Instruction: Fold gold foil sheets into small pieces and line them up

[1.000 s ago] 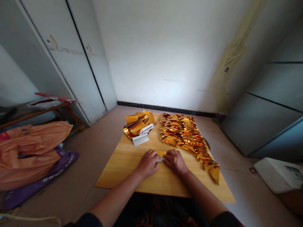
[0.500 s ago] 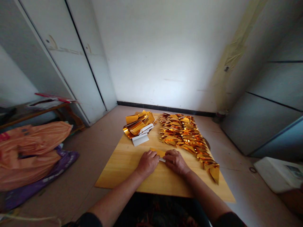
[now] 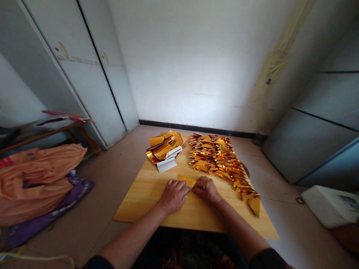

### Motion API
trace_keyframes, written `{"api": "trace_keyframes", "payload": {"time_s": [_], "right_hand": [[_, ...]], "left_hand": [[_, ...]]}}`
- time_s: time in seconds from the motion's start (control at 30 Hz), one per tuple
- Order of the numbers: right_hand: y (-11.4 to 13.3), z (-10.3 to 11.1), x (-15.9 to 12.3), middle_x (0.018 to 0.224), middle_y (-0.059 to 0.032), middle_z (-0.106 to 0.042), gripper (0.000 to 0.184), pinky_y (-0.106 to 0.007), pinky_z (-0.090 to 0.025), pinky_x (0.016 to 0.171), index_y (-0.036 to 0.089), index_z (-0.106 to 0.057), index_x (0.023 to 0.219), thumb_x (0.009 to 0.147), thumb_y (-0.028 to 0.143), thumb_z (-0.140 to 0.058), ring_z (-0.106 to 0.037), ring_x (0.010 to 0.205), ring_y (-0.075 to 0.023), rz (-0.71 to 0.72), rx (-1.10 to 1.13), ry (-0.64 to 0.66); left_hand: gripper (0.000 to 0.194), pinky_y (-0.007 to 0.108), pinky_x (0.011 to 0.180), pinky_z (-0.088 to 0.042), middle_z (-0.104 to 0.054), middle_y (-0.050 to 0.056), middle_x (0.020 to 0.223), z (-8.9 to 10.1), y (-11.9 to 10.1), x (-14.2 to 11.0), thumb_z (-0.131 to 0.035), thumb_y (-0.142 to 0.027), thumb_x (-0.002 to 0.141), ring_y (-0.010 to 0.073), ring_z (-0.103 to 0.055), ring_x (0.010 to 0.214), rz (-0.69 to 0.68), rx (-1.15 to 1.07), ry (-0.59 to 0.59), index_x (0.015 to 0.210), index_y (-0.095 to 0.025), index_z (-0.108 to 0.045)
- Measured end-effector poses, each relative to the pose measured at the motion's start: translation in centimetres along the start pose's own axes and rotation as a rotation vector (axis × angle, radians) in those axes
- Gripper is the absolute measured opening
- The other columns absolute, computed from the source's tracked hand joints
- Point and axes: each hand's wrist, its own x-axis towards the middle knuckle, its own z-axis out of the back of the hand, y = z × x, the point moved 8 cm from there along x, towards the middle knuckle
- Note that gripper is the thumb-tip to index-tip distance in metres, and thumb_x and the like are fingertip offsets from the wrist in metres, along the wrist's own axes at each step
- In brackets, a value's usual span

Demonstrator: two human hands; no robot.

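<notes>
A small sheet of gold foil paper (image 3: 186, 180) lies on the wooden board (image 3: 148, 194), pinned under both hands. My left hand (image 3: 173, 195) presses on its near left part with curled fingers. My right hand (image 3: 206, 189) holds its right side, fingers bent and pinching the edge. Most of the sheet is hidden beneath the fingers. Behind the hands lies a loose stack of unfolded gold and white sheets (image 3: 165, 150). A long heap of folded gold pieces (image 3: 221, 164) runs along the board's right side.
The board rests low over a tiled floor. Orange and purple plastic bags (image 3: 36, 179) lie at the left beside a low shelf (image 3: 45, 129). A white box (image 3: 331, 205) stands at the right. White cabinet doors and a wall stand behind.
Both hands have slid a little nearer and more of the gold sheet shows beyond the fingers. The piles have not moved.
</notes>
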Motion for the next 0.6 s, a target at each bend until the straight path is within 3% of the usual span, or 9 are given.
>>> {"api": "trace_keyframes", "payload": {"time_s": [0.2,0.6], "right_hand": [[-0.2,-0.2,1.0,0.083,-0.0004,-0.067,0.008,-0.026,-0.036,0.075,0.024,-0.072,0.077,0.079,0.024,-0.064,-0.058,0.083,-0.0153,-0.139,-0.069,0.042],[-0.1,-0.5,1.2,0.08,-0.0008,-0.066,0.007,-0.026,-0.032,0.071,0.021,-0.068,0.073,0.078,0.023,-0.063,-0.056,0.079,-0.0151,-0.198,-0.14,0.048]], "left_hand": [[0.022,0.038,0.088,-0.035,-0.059,0.006,0.114,-0.1,0.0,-0.1,-0.056,-0.023,0.083,0.0226,-0.052,0.103,-0.003,-0.006,0.006,0.104,-0.025,-0.061],[0.034,0.04,0.092,-0.035,-0.057,0.006,0.124,-0.4,0.1,-0.4,-0.056,-0.02,0.083,0.023,-0.051,0.109,-0.014,-0.023,-0.013,0.116,-0.028,-0.057]]}}
